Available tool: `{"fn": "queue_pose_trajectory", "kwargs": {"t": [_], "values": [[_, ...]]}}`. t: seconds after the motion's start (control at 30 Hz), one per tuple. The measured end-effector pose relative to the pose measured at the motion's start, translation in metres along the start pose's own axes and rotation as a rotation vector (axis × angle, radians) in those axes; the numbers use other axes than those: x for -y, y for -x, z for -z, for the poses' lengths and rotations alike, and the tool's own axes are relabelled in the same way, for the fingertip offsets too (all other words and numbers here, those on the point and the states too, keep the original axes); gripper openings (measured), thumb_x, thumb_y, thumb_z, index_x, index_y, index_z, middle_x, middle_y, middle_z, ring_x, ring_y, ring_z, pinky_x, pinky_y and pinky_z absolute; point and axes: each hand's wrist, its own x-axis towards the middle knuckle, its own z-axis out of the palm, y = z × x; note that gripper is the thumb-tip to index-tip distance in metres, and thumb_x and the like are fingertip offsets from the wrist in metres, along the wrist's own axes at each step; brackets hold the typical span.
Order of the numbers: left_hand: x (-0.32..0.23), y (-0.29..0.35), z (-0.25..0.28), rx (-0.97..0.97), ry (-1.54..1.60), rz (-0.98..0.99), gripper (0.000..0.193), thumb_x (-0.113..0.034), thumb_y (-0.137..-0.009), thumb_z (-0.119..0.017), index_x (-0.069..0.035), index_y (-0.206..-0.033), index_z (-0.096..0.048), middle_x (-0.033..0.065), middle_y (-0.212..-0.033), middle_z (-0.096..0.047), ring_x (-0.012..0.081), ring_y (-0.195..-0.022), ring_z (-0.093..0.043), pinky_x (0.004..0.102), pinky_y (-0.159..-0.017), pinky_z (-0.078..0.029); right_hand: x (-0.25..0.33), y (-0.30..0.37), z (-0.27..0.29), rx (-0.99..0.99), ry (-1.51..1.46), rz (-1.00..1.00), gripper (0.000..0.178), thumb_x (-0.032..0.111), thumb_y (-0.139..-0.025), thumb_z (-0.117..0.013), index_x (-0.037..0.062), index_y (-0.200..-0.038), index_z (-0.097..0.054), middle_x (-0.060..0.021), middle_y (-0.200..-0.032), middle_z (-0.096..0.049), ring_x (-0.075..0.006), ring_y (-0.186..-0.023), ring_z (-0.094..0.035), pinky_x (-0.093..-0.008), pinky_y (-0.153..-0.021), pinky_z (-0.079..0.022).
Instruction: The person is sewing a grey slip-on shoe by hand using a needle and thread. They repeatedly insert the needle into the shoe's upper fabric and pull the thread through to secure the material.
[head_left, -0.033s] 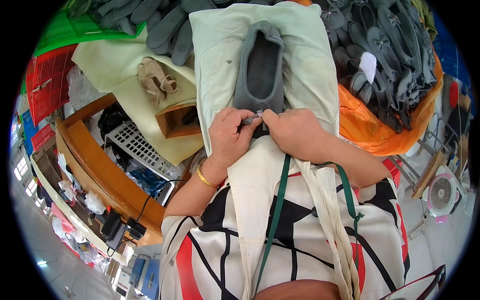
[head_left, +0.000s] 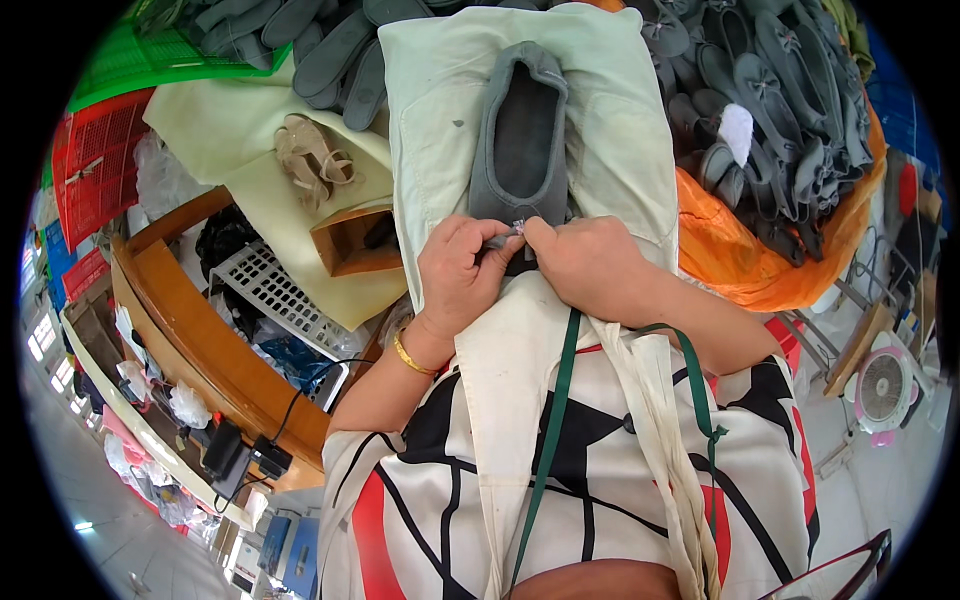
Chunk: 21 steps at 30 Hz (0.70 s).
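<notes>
A dark grey slip-on shoe (head_left: 478, 150) lies on a pale cushion (head_left: 430, 80), its heel pointing away from me and its toe under my fingers. At the toe, my left hand (head_left: 462, 262) is closed, thumb and forefinger pinching a small grey bow (head_left: 497, 241) with a shiny bit at its middle. Pressed up beside it on the right, my right hand (head_left: 592, 262) is closed, its thumb tip next to the shiny bit. What the right fingers grip is hidden behind the hand. The front of the toe is partly covered by both hands.
Many grey shoes fill an orange sack (head_left: 735, 260) at right. More grey soles (head_left: 335, 60) lie at upper left by a green basket (head_left: 130, 60). Beige sandals (head_left: 312, 160) and a wooden box (head_left: 350, 243) rest left of the cushion. A fan (head_left: 884, 388) stands at far right.
</notes>
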Motion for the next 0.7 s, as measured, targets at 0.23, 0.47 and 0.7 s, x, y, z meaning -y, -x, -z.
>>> {"fn": "queue_pose_trajectory", "kwargs": {"t": [0.23, 0.47, 0.7], "values": [[0.002, 0.005, -0.001, -0.013, 0.062, -0.049, 0.02, -0.001, -0.074, -0.078, -0.005, -0.091, -0.069, 0.0085, -0.078, -0.063, 0.0243, -0.068, -0.059, 0.033, -0.059, -0.047, -0.003, -0.008, -0.002, -0.05, -0.507, -0.237, 0.017, 0.014, -0.096, -0.052, 0.0, -0.103, -0.046, -0.0219, -0.077, -0.064, -0.0425, -0.075, -0.063, -0.0477, -0.066, -0.048], [0.006, 0.002, -0.002, -0.024, 0.051, -0.17, 0.026, 0.003, -0.07, -0.076, -0.005, -0.093, -0.069, 0.0087, -0.081, -0.064, 0.0261, -0.071, -0.06, 0.034, -0.06, -0.048, -0.003, -0.021, 0.003, -0.031, -0.717, -0.337, 0.014, 0.016, -0.099, -0.052, 0.0031, -0.104, -0.049, -0.0179, -0.078, -0.062, -0.0347, -0.072, -0.061, -0.0395, -0.066, -0.047], [0.006, -0.002, 0.0, -0.025, -0.045, -0.344, 0.029, 0.005, -0.068, -0.075, -0.007, -0.095, -0.069, 0.0075, -0.081, -0.064, 0.0265, -0.072, -0.059, 0.0348, -0.061, -0.047, -0.013, -0.03, 0.028, -0.053, -0.471, -0.116, 0.014, 0.019, -0.092, -0.058, 0.0063, -0.089, -0.061, -0.0141, -0.089, -0.065, -0.0369, -0.078, -0.063, -0.0437, -0.067, -0.049]]}}
